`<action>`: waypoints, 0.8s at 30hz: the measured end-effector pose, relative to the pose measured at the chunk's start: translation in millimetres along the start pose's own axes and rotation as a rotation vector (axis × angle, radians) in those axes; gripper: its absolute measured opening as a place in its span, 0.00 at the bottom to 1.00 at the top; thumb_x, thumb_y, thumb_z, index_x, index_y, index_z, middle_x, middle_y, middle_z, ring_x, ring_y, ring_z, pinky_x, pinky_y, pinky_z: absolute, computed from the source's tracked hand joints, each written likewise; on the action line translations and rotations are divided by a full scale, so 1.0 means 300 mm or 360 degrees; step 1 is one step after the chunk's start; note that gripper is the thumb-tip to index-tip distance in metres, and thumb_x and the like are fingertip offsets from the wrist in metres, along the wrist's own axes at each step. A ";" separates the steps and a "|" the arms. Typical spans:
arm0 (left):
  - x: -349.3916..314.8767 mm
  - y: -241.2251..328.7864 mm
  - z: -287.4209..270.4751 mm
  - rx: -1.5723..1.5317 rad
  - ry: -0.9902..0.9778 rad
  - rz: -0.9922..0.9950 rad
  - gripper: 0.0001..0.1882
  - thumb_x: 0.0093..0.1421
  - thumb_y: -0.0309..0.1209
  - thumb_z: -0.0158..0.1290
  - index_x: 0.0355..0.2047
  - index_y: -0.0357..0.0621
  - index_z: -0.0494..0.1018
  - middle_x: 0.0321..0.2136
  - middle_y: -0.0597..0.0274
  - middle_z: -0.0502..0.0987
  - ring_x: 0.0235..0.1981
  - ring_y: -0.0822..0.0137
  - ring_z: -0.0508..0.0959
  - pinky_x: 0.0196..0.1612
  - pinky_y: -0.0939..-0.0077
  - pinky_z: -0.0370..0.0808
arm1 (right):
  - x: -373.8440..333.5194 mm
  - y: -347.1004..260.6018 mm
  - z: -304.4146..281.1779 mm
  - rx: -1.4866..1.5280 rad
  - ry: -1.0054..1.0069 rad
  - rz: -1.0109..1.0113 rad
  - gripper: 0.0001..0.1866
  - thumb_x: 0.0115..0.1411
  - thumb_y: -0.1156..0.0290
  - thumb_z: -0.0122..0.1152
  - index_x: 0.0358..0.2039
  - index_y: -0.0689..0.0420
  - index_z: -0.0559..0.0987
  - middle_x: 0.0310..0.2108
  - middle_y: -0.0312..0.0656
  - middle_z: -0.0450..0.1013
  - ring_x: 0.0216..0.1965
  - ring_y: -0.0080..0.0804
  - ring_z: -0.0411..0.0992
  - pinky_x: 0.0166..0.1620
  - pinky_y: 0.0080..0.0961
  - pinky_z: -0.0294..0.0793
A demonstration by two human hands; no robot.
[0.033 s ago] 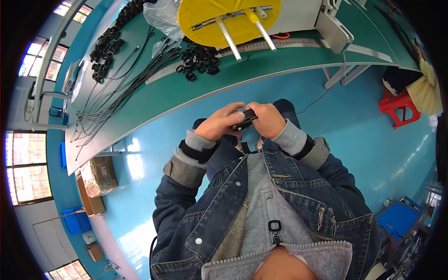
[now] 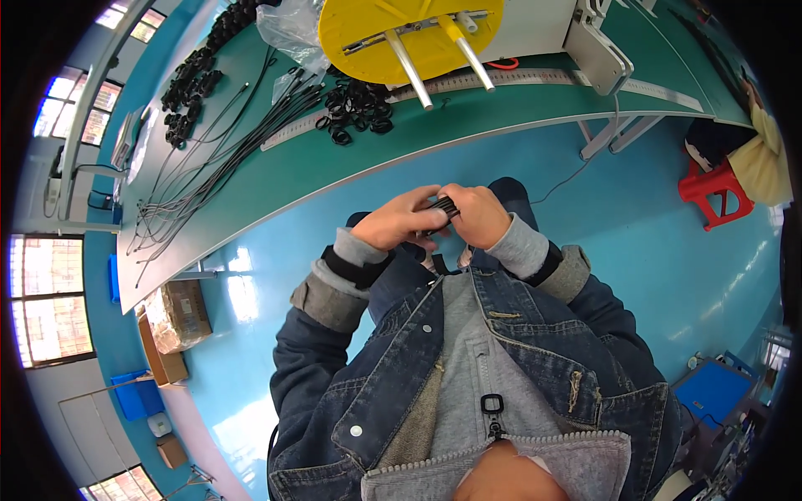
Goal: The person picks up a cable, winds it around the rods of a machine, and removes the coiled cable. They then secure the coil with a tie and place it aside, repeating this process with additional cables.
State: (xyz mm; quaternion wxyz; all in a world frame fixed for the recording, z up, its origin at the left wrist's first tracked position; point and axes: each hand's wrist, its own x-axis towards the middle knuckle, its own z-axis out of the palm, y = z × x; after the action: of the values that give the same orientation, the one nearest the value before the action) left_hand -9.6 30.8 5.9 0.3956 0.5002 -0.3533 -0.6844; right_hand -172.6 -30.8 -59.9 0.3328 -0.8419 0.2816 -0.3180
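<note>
Over my lap, in front of the table edge, I hold a small bundle of coiled black cable (image 2: 444,209) between both hands. My right hand (image 2: 479,217) grips its right side with curled fingers. From the left, my left hand (image 2: 401,220) closes around the other side, its thumb lying across the strands. The fingers under the bundle are mostly hidden. On the table beyond lie several long black cables (image 2: 213,146), spread out with their ends to the left. A pile of small coiled black cables (image 2: 357,108) sits at their right end.
The green table (image 2: 276,171) curves across ahead of me. On it are a yellow disc with metal rods (image 2: 409,42), a long steel ruler (image 2: 535,77), a metal bracket (image 2: 601,67) and a clear plastic bag (image 2: 292,33). A red stool (image 2: 714,196) stands right; a cardboard box (image 2: 180,317) is left.
My left hand has shifted slightly, and its fingers and thumb now cover more of the cable bundle. The right hand stays nearly in place.
</note>
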 end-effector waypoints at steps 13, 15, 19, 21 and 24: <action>0.070 -0.027 0.018 0.0907 -0.0380 -0.0427 0.11 0.52 0.35 0.53 0.29 0.40 0.70 0.18 0.67 0.71 0.15 0.78 0.68 0.16 0.85 0.64 | -0.011 0.011 -0.008 -0.0246 -0.0131 0.0007 0.11 0.43 0.72 0.59 0.29 0.60 0.72 0.20 0.49 0.72 0.24 0.48 0.73 0.27 0.38 0.71; 0.048 -0.043 0.035 0.0865 -0.0307 -0.0041 0.11 0.52 0.34 0.54 0.29 0.39 0.70 0.17 0.67 0.71 0.15 0.78 0.68 0.16 0.85 0.64 | -0.016 0.018 -0.006 0.0128 0.0010 -0.0057 0.11 0.44 0.72 0.58 0.30 0.60 0.73 0.20 0.49 0.72 0.23 0.47 0.73 0.26 0.37 0.72; 0.061 -0.109 -0.023 0.1063 -0.0261 0.0097 0.11 0.52 0.34 0.55 0.29 0.37 0.71 0.18 0.66 0.72 0.15 0.78 0.68 0.16 0.84 0.65 | -0.033 -0.014 0.018 0.0275 0.0105 -0.0112 0.10 0.44 0.74 0.56 0.31 0.60 0.72 0.22 0.48 0.72 0.23 0.46 0.73 0.26 0.36 0.71; 0.068 -0.104 -0.019 0.0997 -0.0248 -0.0008 0.11 0.53 0.33 0.55 0.28 0.37 0.71 0.18 0.65 0.72 0.15 0.77 0.69 0.16 0.84 0.65 | -0.036 -0.008 0.022 0.0264 0.0099 -0.0086 0.10 0.44 0.74 0.56 0.31 0.60 0.72 0.22 0.48 0.72 0.23 0.46 0.73 0.26 0.36 0.72; 0.076 -0.102 -0.017 0.0872 -0.0226 -0.0208 0.10 0.53 0.33 0.54 0.28 0.37 0.71 0.20 0.65 0.73 0.16 0.77 0.69 0.17 0.84 0.66 | -0.034 0.008 0.019 0.0238 0.0097 -0.0038 0.10 0.44 0.74 0.56 0.30 0.60 0.72 0.22 0.49 0.72 0.23 0.47 0.73 0.26 0.36 0.72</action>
State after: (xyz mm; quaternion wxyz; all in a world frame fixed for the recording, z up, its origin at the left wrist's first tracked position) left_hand -14.6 23.4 -31.3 0.1751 0.5610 -0.5188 -0.6209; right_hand -175.6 -23.1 -68.4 0.3821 -0.8080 0.2571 -0.3675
